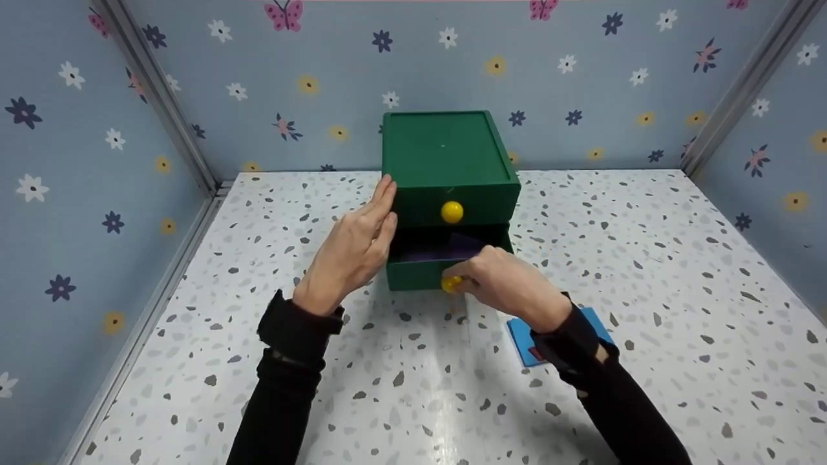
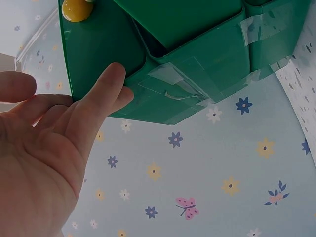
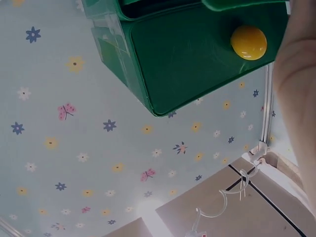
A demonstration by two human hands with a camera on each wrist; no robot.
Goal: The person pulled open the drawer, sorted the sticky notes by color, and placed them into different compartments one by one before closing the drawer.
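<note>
On speckled table (image 1: 194, 400), observed green cabinet (image 1: 446, 148) with lower drawer (image 1: 413, 276) partly pulled out. Found left hand (image 1: 350, 250) straight-fingered, unclenched, resting against cabinet's left side. Found right hand (image 1: 504, 281) with curled fingers pinching lower drawer's yellow knob (image 1: 450, 285).

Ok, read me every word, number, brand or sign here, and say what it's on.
No text can be read.
Green drawer unit and lower yellow knob: no legible lettering.
Patterned wall: flowers and butterflies, no words seen.
Red mark on the blue item: too small and unclear to read.
</note>
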